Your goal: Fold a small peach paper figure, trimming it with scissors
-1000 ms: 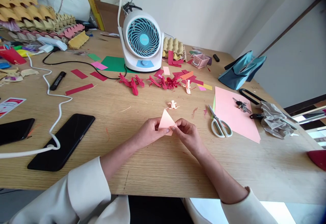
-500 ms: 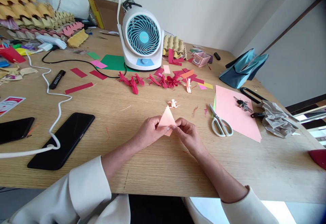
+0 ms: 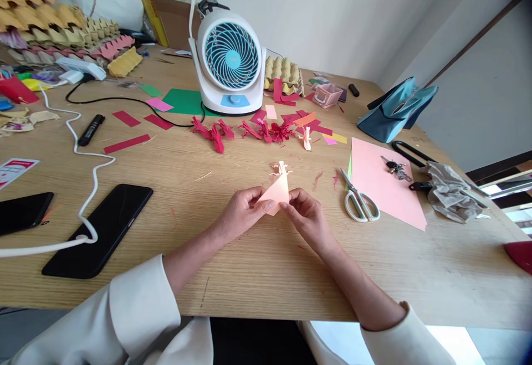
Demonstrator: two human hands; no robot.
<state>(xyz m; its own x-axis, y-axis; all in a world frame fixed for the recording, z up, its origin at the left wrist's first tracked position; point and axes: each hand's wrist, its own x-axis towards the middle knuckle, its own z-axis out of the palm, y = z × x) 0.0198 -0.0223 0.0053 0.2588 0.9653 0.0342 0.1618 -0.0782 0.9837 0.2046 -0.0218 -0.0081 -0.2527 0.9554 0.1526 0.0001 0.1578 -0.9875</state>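
Observation:
A peach-coloured piece of folded paper, roughly triangular, is held above the table between both hands. My left hand pinches its left corner, the thumb lying across the front. At the right edge, my right hand grips it between thumb and fingertips. Just beyond the paper's tip lies a small peach folded-paper figure, partly covered by it. Another pale folded figure is farther back, beside several crimson folded-paper figures. White-handled scissors lie to the right of my right hand.
A white and blue fan stands at the back. Pink sheets with keys lie at right, near a blue bag. Phones and a white cable occupy the left. Red strips are scattered behind.
The folded paper has turned clockwise in my fingers, its tip swinging right. Both hands stay in nearly the same place and keep their hold.

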